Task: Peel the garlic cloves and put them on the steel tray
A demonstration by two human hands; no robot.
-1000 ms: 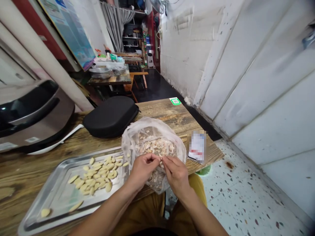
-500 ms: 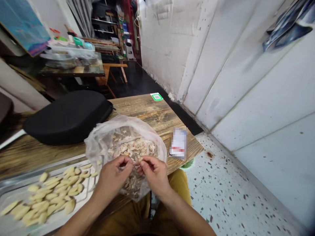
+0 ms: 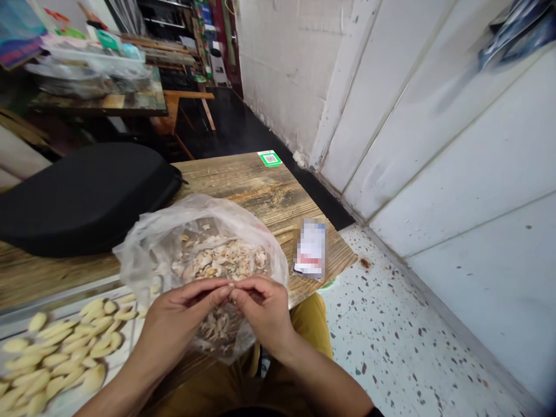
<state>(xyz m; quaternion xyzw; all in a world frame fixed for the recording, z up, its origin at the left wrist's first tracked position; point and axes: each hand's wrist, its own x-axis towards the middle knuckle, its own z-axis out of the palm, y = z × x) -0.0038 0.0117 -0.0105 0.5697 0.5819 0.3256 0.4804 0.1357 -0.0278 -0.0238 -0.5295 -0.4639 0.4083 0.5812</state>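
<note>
My left hand point(image 3: 186, 307) and my right hand point(image 3: 263, 307) meet fingertip to fingertip over the near side of a clear plastic bag point(image 3: 134, 237). Both pinch a small pale garlic clove point(image 3: 231, 285), mostly covered by the fingers. Inside the open bag lie papery garlic skins point(image 3: 230, 255) and a few cloves still among them. Left of my left hand, many peeled garlic cloves point(image 3: 65, 350) are spread over a shallow tray point(image 3: 125, 362).
A black case point(image 3: 82, 197) sits behind the tray on the wooden table point(image 3: 234, 174). Near the table's right edge lies a phone point(image 3: 310, 249), its screen blurred. A green code sticker point(image 3: 270, 158) marks the far corner. White wall panels point(image 3: 434, 174) rise on the right.
My view has shifted, so the bag, tray and case sit further left in the picture. My hands have drawn closer together, their fingertips now touching around the clove.
</note>
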